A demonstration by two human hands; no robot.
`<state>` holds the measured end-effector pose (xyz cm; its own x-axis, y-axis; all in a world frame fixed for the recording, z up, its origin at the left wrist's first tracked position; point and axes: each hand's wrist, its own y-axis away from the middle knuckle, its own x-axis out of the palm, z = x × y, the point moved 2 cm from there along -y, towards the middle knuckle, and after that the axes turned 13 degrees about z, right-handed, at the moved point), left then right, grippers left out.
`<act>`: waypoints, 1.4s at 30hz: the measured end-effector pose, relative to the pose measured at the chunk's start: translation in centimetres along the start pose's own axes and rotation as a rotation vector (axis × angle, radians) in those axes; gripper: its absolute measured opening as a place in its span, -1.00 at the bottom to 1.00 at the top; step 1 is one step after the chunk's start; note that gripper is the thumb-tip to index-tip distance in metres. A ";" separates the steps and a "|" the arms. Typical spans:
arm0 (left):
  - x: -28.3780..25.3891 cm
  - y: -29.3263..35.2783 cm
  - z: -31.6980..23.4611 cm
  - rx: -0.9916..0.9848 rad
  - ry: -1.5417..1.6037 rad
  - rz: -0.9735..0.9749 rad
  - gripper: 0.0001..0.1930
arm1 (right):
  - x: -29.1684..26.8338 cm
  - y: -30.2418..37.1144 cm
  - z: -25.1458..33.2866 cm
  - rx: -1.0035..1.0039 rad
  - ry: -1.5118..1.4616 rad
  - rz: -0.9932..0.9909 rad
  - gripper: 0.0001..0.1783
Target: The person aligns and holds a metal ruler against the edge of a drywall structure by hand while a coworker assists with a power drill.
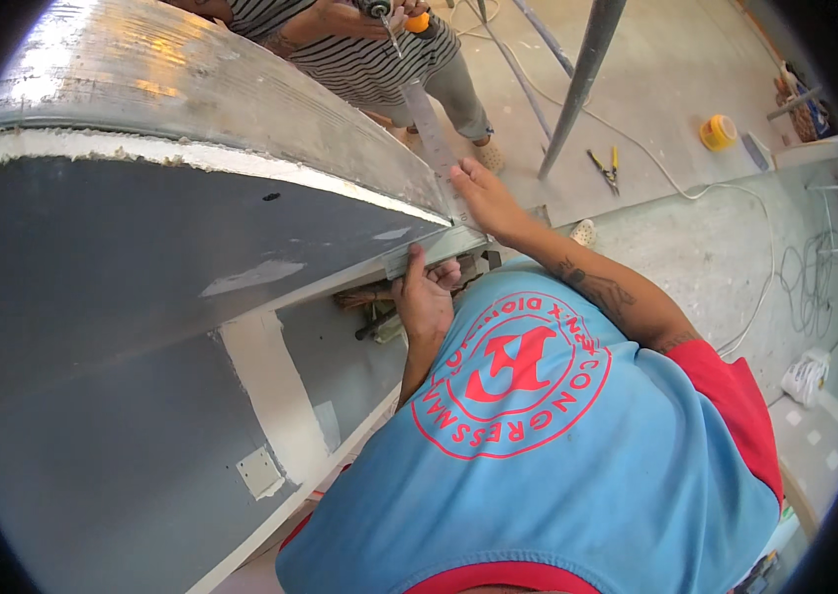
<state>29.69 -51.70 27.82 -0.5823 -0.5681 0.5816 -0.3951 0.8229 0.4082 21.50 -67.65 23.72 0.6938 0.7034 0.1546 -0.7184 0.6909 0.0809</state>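
And here's the right hand point(490, 205), fingers drawn together at the near end of a flat metal strip point(425, 121), seemingly pinching its edge! The strip runs away beyond those fingertips, toward a co-worker's drill point(376, 8). Underneath the fingers, its back face is hidden, so I can't tell how far they wrap.

Closer to the body, the left hand point(426, 302) sets one digit upright against a pale metal channel point(436, 249), the other fingers curled just beside it; whether they close behind, I can't tell. Left of those fingers stretches the big grey panel point(132, 238).

How does that strip handle? Light, I'd say, stiff across its width but probably whippy along its length, smooth enough to slip through dusty fingers, and hardly fragile. Best hold: flat faces between thumb and fingers, near where the right hand is, with skin off those potentially sharp edges!
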 end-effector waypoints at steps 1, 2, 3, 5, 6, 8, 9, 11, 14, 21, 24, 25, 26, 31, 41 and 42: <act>0.2 0.0 0.0 -0.006 -0.008 -0.001 -0.75 | 0.0 0.0 0.0 -0.001 0.000 -0.006 -0.64; 0.3 -0.1 -0.1 -0.011 -0.016 -0.002 -0.74 | 0.1 -0.1 -0.1 0.000 -0.051 -0.006 -0.65; 0.3 -0.1 -0.1 -0.014 -0.019 0.002 -0.74 | 0.1 -0.1 -0.1 0.002 -0.102 -0.005 -0.66; 0.2 0.0 0.0 -0.001 -0.040 0.004 -0.74 | 0.9 0.0 0.7 -0.010 -0.139 -0.037 -0.67; 0.2 0.0 0.0 -0.003 -0.041 0.005 -0.74 | 1.0 0.1 1.0 -0.022 -0.175 -0.066 -0.67; 0.1 -0.1 -0.1 -0.013 -0.073 0.032 -0.73 | 1.1 0.0 0.5 -0.031 -0.184 -0.084 -0.68; 0.1 -0.1 -0.1 -0.016 -0.075 0.033 -0.73 | 1.0 0.0 0.2 -0.041 -0.193 -0.101 -0.69; 0.2 0.0 -0.2 -0.004 -0.101 0.046 -0.71 | 1.5 0.4 1.1 -0.043 -0.250 -0.112 -0.69; -0.2 -0.3 -0.1 -0.006 -0.097 0.057 -0.68 | 1.6 0.7 1.7 -0.050 -0.274 -0.134 -0.69; 0.0 -0.2 0.0 0.001 -0.113 0.023 -0.66 | 1.5 0.4 1.3 -0.087 -0.226 -0.128 -0.69; 0.1 -0.3 -0.1 0.006 -0.118 0.015 -0.66 | 1.6 0.3 1.2 -0.086 -0.328 -0.143 -0.69; 0.0 -0.3 0.0 0.007 -0.115 0.019 -0.66 | 1.7 0.3 1.2 -0.086 -0.327 -0.140 -0.69; 0.0 -0.3 0.0 0.007 -0.111 0.024 -0.66 | 1.6 0.3 1.3 -0.090 -0.300 -0.150 -0.67; -0.4 -0.3 0.1 0.013 -0.117 0.020 -0.65 | 1.6 0.2 1.0 -0.076 -0.241 -0.202 -0.63; -0.4 -0.5 0.1 -0.008 -0.051 0.044 -0.65 | 1.2 -0.1 0.1 -0.047 -0.239 -0.106 -0.67; -0.4 -0.5 0.1 -0.011 -0.053 0.046 -0.65 | 1.2 -0.2 -0.2 -0.076 -0.296 -0.105 -0.67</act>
<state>30.11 -51.88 27.29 -0.6365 -0.5278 0.5624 -0.3590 0.8481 0.3897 22.48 -66.93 23.71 0.7116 0.5560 0.4295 -0.6301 0.7755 0.0399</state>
